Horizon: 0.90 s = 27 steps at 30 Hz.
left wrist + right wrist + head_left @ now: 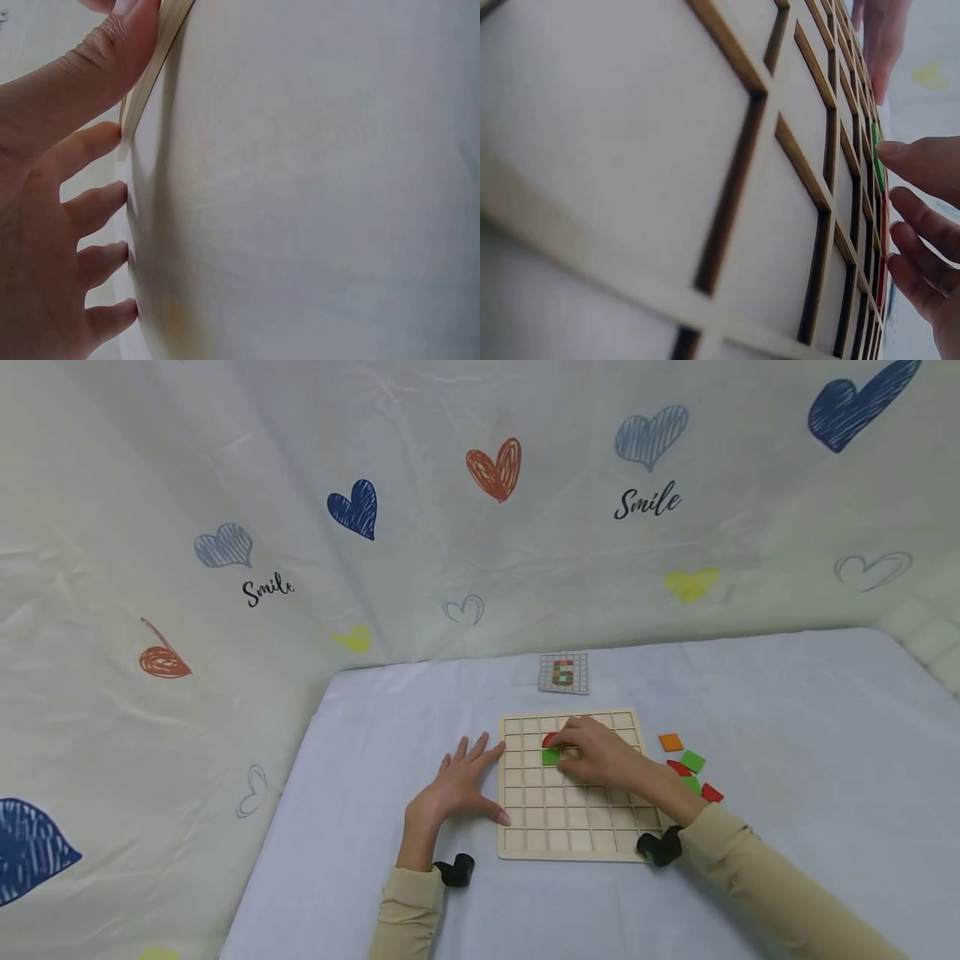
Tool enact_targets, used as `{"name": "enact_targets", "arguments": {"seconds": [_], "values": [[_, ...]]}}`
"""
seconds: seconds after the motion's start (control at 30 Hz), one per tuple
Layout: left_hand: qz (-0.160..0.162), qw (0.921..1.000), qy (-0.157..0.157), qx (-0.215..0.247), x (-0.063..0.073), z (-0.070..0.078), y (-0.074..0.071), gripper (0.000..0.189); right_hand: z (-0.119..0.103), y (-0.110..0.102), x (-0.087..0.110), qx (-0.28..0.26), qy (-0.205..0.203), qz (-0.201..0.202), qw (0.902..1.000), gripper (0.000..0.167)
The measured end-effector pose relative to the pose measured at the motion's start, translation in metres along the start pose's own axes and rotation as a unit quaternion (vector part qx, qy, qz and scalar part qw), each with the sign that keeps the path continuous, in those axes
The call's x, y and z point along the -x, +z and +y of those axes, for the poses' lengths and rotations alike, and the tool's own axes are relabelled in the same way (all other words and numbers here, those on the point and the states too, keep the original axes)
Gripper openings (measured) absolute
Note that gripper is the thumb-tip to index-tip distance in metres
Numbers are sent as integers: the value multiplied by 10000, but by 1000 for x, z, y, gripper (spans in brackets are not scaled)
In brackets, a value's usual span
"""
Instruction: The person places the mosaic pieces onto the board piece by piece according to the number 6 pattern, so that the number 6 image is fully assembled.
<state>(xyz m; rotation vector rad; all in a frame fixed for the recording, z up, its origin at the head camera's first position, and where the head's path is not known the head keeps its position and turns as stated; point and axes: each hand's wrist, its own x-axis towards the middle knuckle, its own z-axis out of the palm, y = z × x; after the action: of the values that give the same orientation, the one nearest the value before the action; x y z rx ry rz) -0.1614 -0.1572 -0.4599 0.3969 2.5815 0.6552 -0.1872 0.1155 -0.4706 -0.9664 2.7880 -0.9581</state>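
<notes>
Pale wood grid board [532, 839] sits flat on the white-covered tabletop [825, 793], and that's where both hands are. Left hand [459, 787] has its fingers spread wide, thumb and index touching the board's left edge. Right hand [603, 758] is over the upper part, grip apart: thumb at a green square [551, 757] in a cell, fingertips at the red piece [548, 740] just above it. Loose orange [671, 742], green and red bits lie off the right side, near that forearm, and a little printed card [564, 673] is just past the far edge.
</notes>
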Motion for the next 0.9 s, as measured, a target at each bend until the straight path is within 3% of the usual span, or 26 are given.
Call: {"name": "enact_targets", "arguments": {"seconds": [0.2,0.47,0.9], "values": [[-56,10000,-53,-53,-1,2,2,117,4,-8,10,-24,214,58,9998,23],[-6,10000,-70,9,2,3,1,117,10,-19,24,-66,57,168,9998,19],[-21,9999,16,98,3,4,0,117,16,-35,52,72,502,306,9982,18]]}}
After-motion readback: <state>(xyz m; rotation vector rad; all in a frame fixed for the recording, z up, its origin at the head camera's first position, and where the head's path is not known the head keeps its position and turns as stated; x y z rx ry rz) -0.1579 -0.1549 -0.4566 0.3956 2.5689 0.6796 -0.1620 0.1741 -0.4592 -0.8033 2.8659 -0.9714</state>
